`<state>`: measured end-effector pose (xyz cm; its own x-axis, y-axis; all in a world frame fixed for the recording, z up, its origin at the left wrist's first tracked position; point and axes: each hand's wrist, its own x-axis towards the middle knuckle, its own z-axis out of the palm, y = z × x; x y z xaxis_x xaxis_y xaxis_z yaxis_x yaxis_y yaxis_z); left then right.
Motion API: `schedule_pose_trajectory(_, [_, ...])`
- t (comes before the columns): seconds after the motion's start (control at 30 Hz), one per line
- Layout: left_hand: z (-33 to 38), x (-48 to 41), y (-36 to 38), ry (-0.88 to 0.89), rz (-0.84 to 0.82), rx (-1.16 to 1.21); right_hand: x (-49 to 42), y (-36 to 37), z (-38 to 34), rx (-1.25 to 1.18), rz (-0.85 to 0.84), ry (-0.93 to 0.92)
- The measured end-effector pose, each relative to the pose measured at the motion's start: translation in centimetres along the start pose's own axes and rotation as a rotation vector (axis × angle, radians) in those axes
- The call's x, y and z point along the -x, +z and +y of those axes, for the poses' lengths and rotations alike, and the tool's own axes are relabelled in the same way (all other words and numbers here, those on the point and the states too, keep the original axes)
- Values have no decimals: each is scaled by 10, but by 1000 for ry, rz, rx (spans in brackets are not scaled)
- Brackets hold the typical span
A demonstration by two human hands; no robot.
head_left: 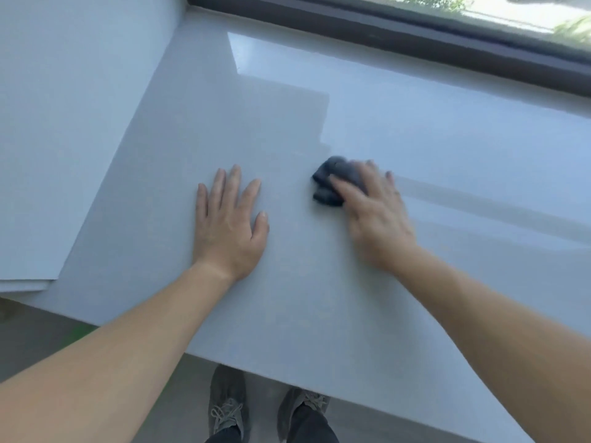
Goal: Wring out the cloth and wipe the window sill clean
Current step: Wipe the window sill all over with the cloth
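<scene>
On the window sill (287, 129) the right hand (379, 219) clamps the dark cloth (331, 187), bunched beneath its thumb and curled fingers, while the left hand (228, 225) lies flat, fingers spread.

cloth (335, 183): dark blue-grey | sill (287, 129): pale grey | window frame (415, 36): dark brown

Dark brown window frame (383, 30) slanting across the top, with a strip of glass above it. Through the glass, blurred green foliage (428, 0) and pale sunlit ground. On the left, plain white wall (64, 123), ending low down in a stepped white edge. Beneath that, dull grey floor (38, 340). At bottom centre, a pair of grey lace-up trainers (225, 401) side by side on the floor, toes pointing forward, and dark trouser hems (307, 431) over the ankles.
</scene>
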<state>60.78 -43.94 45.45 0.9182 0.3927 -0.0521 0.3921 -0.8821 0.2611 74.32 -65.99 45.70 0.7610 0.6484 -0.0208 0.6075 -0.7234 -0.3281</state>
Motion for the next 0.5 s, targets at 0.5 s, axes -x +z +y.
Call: schedule_pose_trajectory(0.5, [-7, 4, -1, 0, 115, 6, -88, -5, -3, -25, 64, 219])
